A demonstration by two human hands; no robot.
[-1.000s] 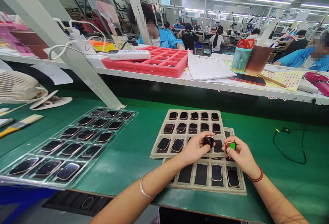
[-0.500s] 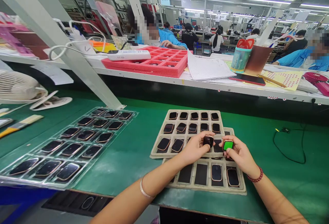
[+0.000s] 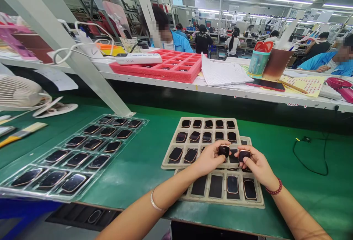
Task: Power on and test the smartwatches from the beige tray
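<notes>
Between the thumb and fingers of my left hand (image 3: 211, 156) is a smartwatch (image 3: 224, 150) without a strap, its dark face turned up. Beside it my right hand (image 3: 257, 163) grips a second smartwatch (image 3: 244, 154), also dark, with my thumb against its lower edge. Both are held above a beige compartment tray (image 3: 168, 163) with rows of watches. A lower beige tray (image 3: 220, 203) lies partly under it; two watches show in its front row, to the right of bare dark pockets. My wrists and hands hide parts of both trays.
On the green table (image 3: 132, 181) at left lies a clear plastic tray (image 3: 82, 192) with several watches. A fan (image 3: 22, 93), a brush (image 3: 24, 133) and a slanted white post (image 3: 93, 74) stand farther left. A black cable (image 3: 310, 166) lies right. The shelf (image 3: 171, 87) holds a red foam tray (image 3: 154, 71).
The screen of the watch in my right hand has gone from bright green to dark. My hands have barely moved. The co-worker behind the foam tray has drawn a hand back from it.
</notes>
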